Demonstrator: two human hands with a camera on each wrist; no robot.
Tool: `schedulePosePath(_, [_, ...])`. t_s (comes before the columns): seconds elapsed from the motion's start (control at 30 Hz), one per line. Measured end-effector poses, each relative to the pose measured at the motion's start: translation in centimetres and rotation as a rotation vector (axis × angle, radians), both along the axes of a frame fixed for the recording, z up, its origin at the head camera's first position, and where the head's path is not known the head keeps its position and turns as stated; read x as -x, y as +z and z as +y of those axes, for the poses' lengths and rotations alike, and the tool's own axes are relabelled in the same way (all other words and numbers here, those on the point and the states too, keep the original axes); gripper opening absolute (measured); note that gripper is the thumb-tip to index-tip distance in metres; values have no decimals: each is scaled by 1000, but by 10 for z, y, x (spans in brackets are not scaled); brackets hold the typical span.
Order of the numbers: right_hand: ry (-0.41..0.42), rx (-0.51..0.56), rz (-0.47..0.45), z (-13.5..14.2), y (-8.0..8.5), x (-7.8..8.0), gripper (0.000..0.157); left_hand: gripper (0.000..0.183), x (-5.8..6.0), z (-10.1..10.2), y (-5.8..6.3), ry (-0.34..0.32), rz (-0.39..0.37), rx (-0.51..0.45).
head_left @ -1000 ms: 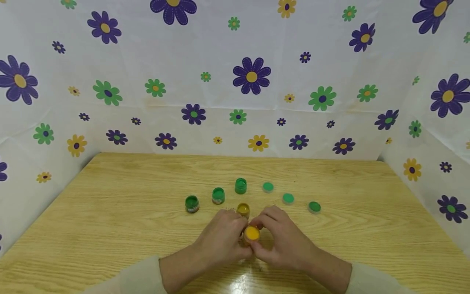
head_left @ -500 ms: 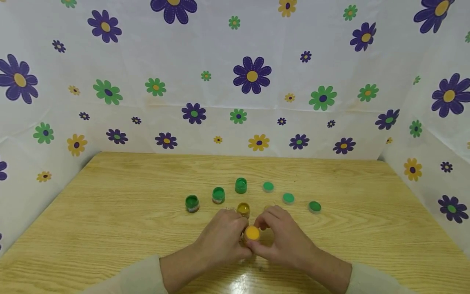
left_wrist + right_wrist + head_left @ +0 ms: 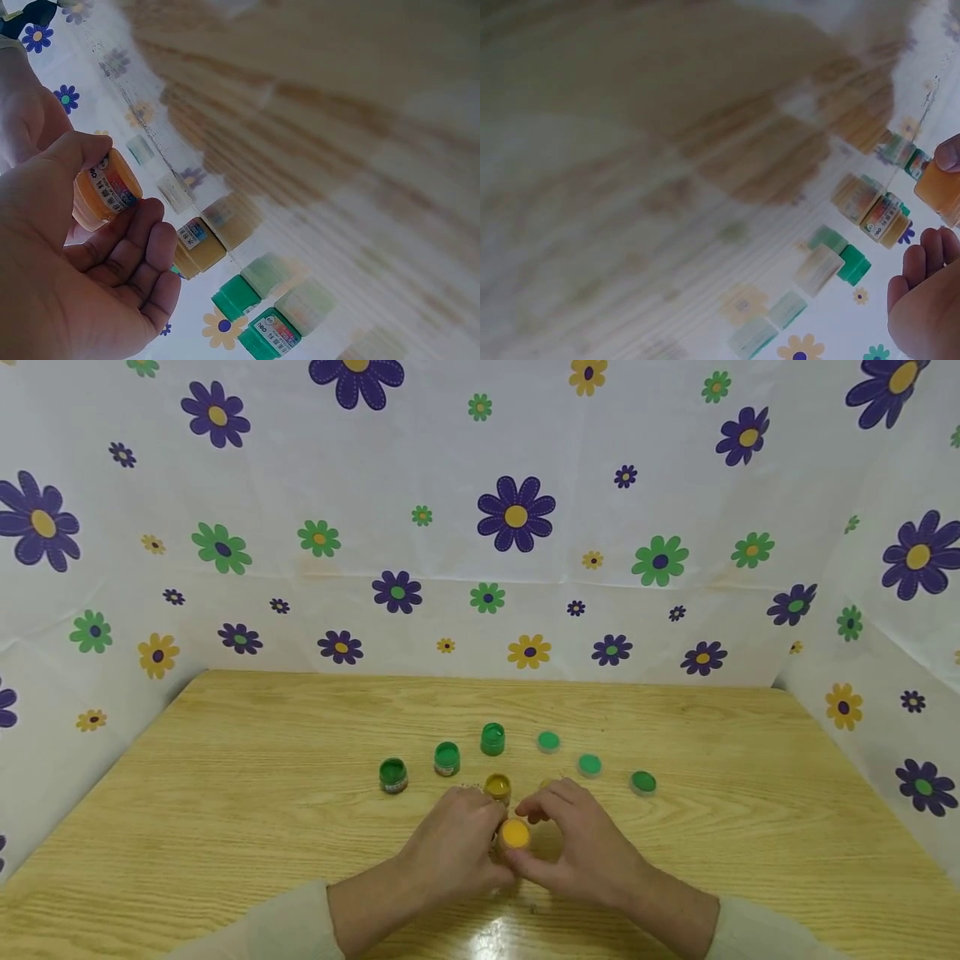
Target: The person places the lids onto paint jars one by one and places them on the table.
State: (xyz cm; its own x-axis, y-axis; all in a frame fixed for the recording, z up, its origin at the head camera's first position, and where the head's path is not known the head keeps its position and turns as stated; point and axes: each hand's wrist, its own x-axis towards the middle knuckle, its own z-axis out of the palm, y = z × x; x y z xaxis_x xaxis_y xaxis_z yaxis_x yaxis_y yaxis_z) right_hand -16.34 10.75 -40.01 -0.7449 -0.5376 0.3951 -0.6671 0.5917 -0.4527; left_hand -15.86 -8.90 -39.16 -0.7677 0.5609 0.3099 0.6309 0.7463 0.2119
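In the head view my left hand [image 3: 456,843] holds a small orange-topped paint jar [image 3: 515,834] just above the table. The left wrist view shows the left thumb and fingers gripping this jar [image 3: 109,191], its printed label facing that camera. My right hand [image 3: 585,847] is on the other side, thumb touching the jar and curled fingers slightly apart from it. An open mustard-yellow paint jar [image 3: 497,787] stands just behind. Its neighbour, a yellowish lid [image 3: 547,785], is mostly hidden by the right hand.
Three open green paint jars stand farther back: a dark one [image 3: 393,775], a middle one [image 3: 447,759] and a brighter one [image 3: 492,739]. Three green lids [image 3: 589,765] lie in a slanting row to the right. A flower-patterned cloth [image 3: 450,560] walls the wooden table [image 3: 262,760].
The right index finger has come off the jar's rim and drawn back a little, uncovering part of the yellowish lid. The left hand keeps its grip on the jar in place.
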Motion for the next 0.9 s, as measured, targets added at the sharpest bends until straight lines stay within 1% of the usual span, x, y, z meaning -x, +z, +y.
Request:
schedulePosePath(0.1, [48, 32, 29, 1, -1, 1, 22, 28, 0, 0, 0, 1, -5, -13])
schedulePosePath(0.17, [72, 43, 27, 1, -1, 1, 23, 27, 0, 0, 0, 1, -13, -17])
schedulePosePath(0.3, [88, 42, 20, 2, -1, 1, 26, 28, 0, 0, 1, 2, -23, -17])
schedulePosePath(0.47, [77, 24, 17, 2, 0, 0, 25, 27, 0, 1, 1, -7, 1, -16])
schedulePosePath(0.73, [44, -4, -28, 2, 1, -1, 22, 30, -1, 2, 0, -12, 27, -6])
schedulePosePath(0.9, [33, -9, -15, 1, 1, -1, 22, 30, -1, 2, -1, -7, 28, -3])
